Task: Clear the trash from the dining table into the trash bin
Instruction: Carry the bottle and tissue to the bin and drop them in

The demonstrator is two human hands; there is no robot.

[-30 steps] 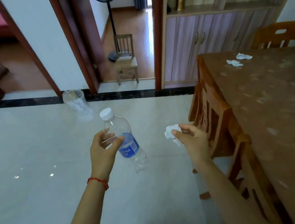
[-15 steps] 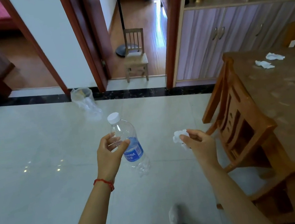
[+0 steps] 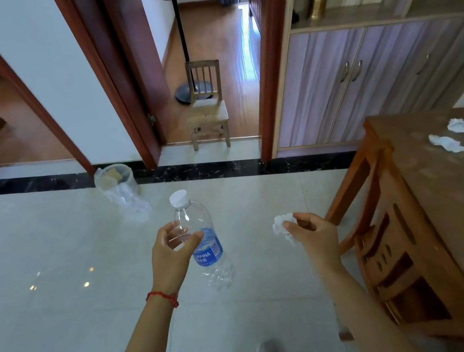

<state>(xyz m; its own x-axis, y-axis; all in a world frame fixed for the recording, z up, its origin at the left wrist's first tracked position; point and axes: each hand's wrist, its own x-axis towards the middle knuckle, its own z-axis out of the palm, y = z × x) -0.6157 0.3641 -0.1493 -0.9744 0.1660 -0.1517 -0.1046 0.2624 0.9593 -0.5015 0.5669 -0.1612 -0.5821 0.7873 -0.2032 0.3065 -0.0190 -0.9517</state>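
Carry phase; both hands loaded, bin not yet reached.

- Left hand (image 3: 173, 257), frame centre: fingers (image 3: 172, 233) curled round the upper body of a clear plastic bottle (image 3: 201, 237), thumb across the front. Cap on, blue label below the grip, base hanging free and tilted toward lower right.
- Right hand (image 3: 312, 233), right of centre: fingertips pinched closed on a crumpled white tissue (image 3: 283, 227). Most of the wad outside the pinch.
- Trash bin (image 3: 115, 178), upper left of centre: translucent, lined, on the floor against the dark border strip, well apart from both hands. Pale plastic spilled on the floor in front of it.
- Desk (image 3: 463, 212), right edge of frame: two more tissues (image 3: 456, 134) near its far end, not yet collected. Wooden chair (image 3: 391, 241) tucked against the near side.

Probable faults from here:

- Tissue loss: light pinch on a loose wad; likely to slip or tear free during walking.
- Bottle slip: high grip, unsupported base; likely to swing on release and miss.
- Missed throw: narrow bin opening; early release from a distance likely to land either item on the floor.
- Bin tip-over: light container; bottle impact on the rim a likely cause.
- Incomplete clearing: remaining tissues require a return trip.
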